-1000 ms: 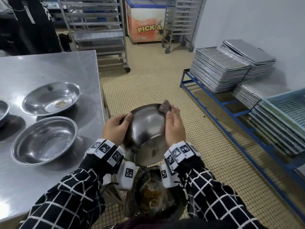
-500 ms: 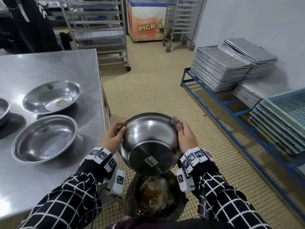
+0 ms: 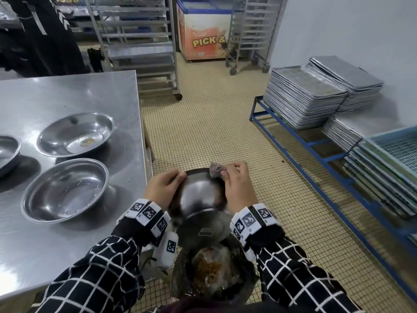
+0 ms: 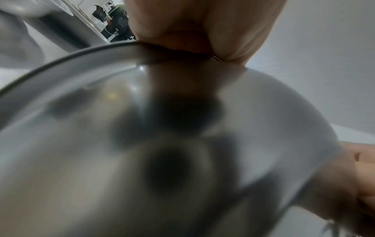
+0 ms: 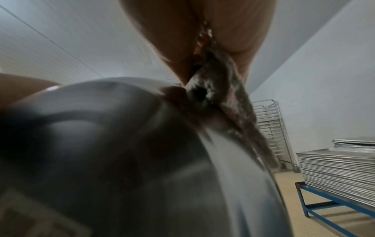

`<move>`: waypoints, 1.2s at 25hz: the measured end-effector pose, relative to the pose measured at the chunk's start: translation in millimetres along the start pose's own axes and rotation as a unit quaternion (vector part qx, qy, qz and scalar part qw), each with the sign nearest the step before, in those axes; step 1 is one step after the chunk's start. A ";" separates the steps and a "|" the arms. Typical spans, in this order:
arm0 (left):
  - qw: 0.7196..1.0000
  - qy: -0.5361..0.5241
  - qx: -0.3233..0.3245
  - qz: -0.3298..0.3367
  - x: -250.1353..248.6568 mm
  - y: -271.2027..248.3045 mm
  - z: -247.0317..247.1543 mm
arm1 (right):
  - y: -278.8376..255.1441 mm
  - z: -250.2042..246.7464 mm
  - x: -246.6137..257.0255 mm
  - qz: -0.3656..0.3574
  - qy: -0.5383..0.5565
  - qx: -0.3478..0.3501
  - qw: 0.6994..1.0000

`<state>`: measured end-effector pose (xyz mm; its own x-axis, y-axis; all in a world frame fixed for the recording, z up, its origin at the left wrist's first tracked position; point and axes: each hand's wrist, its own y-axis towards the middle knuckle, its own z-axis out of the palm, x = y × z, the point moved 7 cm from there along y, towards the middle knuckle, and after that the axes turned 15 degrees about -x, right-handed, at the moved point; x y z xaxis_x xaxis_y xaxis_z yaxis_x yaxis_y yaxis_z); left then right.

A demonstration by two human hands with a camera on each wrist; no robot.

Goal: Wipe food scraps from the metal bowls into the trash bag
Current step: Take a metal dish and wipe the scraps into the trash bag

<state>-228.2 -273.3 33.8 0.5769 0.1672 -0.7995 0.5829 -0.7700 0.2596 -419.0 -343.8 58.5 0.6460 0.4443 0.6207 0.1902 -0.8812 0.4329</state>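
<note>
I hold a metal bowl (image 3: pixel 198 199) tipped with its underside towards me, above the dark trash bag (image 3: pixel 214 274) that holds brown food scraps. My left hand (image 3: pixel 164 188) grips the bowl's left rim (image 4: pixel 61 64), thumb over the edge. My right hand (image 3: pixel 237 186) pinches a grey, soiled cloth (image 3: pixel 216 170) against the bowl's far right rim; the right wrist view shows the cloth (image 5: pixel 223 102) squeezed between the fingers beside the bowl (image 5: pixel 121 144). The bowl's inside is hidden from me.
The steel table (image 3: pixel 67 98) at my left carries two full bowls in view, a near one (image 3: pixel 65 190) and a far one (image 3: pixel 75 134) with scraps, plus part of a third (image 3: pixel 8 154). Stacked trays (image 3: pixel 304 98) sit on a blue rack (image 3: pixel 316 150) at right.
The bowl has tipped back up from showing its flat base, and my right hand with the cloth has risen to the far rim. The head view has dropped closer.
</note>
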 end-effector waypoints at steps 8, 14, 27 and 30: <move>0.999 0.012 -0.030 -0.019 1.6 5.1 -1.9 | -17.0 -13.7 14.5 0.023 0.037 0.021 0.999; 0.999 -0.021 -0.034 0.007 -25.6 6.8 -5.6 | -12.3 -8.6 27.9 -0.078 -0.108 -0.059 0.989; 0.998 -0.010 -0.058 -0.014 -28.8 6.0 -16.7 | -32.7 4.1 26.9 -0.043 0.002 -0.053 0.998; 0.998 0.023 -0.059 0.029 -49.8 2.5 -13.4 | -25.1 7.4 41.1 -0.017 -0.072 -0.093 0.993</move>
<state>-247.8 -275.2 81.5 0.6365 0.1548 -0.7556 0.6095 -0.7013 0.3697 -391.7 -304.6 68.3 0.7431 0.4336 0.5097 0.0822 -0.8150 0.5736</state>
